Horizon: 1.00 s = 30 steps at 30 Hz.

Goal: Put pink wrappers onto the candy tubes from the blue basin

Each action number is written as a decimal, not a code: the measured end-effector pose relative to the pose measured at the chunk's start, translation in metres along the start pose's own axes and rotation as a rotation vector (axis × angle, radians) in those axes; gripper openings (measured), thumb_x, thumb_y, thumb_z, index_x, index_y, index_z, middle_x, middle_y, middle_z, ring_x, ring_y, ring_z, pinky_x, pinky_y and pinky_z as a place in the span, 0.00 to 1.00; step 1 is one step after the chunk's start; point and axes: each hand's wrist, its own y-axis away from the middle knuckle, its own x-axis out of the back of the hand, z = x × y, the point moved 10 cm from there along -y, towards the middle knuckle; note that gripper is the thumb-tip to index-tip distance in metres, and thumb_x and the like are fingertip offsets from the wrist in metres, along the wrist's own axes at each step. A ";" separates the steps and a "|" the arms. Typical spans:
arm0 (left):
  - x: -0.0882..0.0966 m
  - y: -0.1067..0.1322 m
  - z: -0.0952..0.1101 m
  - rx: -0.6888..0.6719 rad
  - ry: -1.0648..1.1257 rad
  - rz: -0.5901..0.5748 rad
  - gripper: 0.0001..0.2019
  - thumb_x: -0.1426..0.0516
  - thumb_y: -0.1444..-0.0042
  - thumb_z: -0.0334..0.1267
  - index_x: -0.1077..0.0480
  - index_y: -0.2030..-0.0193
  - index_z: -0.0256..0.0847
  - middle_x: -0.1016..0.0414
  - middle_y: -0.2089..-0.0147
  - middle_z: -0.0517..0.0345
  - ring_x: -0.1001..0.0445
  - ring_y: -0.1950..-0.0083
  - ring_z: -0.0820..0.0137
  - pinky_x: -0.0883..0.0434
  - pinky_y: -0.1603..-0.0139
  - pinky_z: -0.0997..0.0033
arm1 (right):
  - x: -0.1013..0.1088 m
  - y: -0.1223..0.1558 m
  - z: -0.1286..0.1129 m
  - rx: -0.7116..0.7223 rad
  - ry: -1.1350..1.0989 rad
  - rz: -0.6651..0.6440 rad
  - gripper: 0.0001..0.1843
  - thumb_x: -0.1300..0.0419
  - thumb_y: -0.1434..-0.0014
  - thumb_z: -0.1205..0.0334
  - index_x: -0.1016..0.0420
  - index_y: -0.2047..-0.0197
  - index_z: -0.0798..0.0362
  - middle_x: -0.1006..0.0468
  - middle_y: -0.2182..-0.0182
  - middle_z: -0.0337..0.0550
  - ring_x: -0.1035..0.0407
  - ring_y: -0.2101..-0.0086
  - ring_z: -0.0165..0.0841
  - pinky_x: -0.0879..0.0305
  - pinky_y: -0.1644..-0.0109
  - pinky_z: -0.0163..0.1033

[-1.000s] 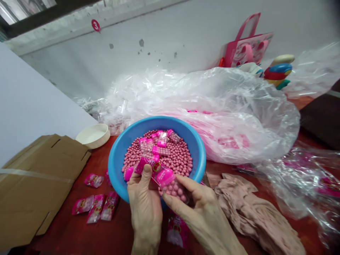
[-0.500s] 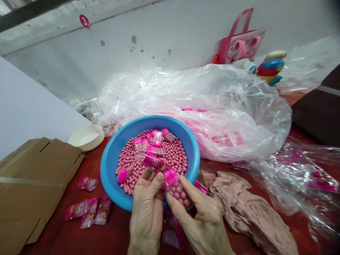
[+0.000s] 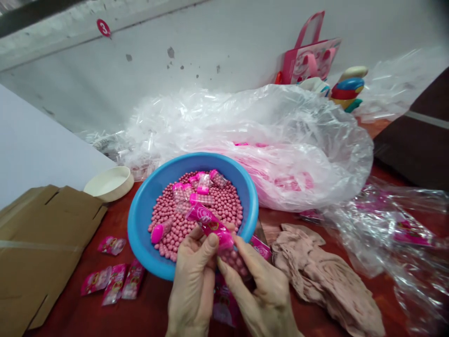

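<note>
My left hand (image 3: 194,278) pinches a printed pink plastic wrapper (image 3: 207,221) between thumb and fingers. Between the thumb and fingers of my right hand (image 3: 263,290) is a small clear bottle (image 3: 235,262) full of pink balls. Its capped end meets the wrapper's lower end, and the wrapper seems to cover the cap. Both hands work over the near rim of a blue basin (image 3: 135,220). Loose pink balls (image 3: 229,203) fill the basin's bottom, and several pink-capped bottles (image 3: 201,200) lie on them.
Wrapped bottles (image 3: 114,283) lie left of the basin on the red table (image 3: 70,320). Flattened cardboard (image 3: 45,248) and a cream dish (image 3: 110,185) are beyond. A large clear plastic bag (image 3: 280,140) stands behind; a crumpled beige cloth (image 3: 319,276) lies right.
The wrapper has come down over the pink cap of the bottle between my hands. The whole view has shifted slightly, with things appearing a little further left.
</note>
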 end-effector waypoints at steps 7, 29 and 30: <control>-0.007 0.009 0.000 0.005 -0.001 -0.050 0.12 0.33 0.59 0.28 0.22 0.65 0.41 0.18 0.69 0.55 0.21 0.57 0.61 0.30 0.49 0.60 | -0.005 0.003 -0.001 -0.008 -0.010 -0.058 0.26 0.42 0.42 0.70 0.38 0.40 0.54 0.21 0.56 0.49 0.23 0.60 0.36 0.26 0.56 0.35; -0.031 0.023 -0.014 0.165 -0.089 -0.451 0.10 0.35 0.55 0.40 0.20 0.65 0.39 0.20 0.53 0.46 0.29 0.45 0.50 0.33 0.46 0.56 | -0.001 -0.002 -0.017 0.053 -0.090 -0.200 0.30 0.44 0.38 0.67 0.46 0.35 0.50 0.25 0.47 0.44 0.25 0.56 0.30 0.29 0.53 0.27; -0.031 0.024 -0.014 0.164 -0.083 -0.466 0.12 0.35 0.56 0.42 0.20 0.65 0.39 0.20 0.53 0.46 0.28 0.46 0.49 0.31 0.47 0.55 | -0.003 -0.003 -0.012 -0.002 -0.127 -0.220 0.29 0.42 0.39 0.65 0.43 0.36 0.46 0.23 0.50 0.40 0.23 0.60 0.28 0.28 0.56 0.25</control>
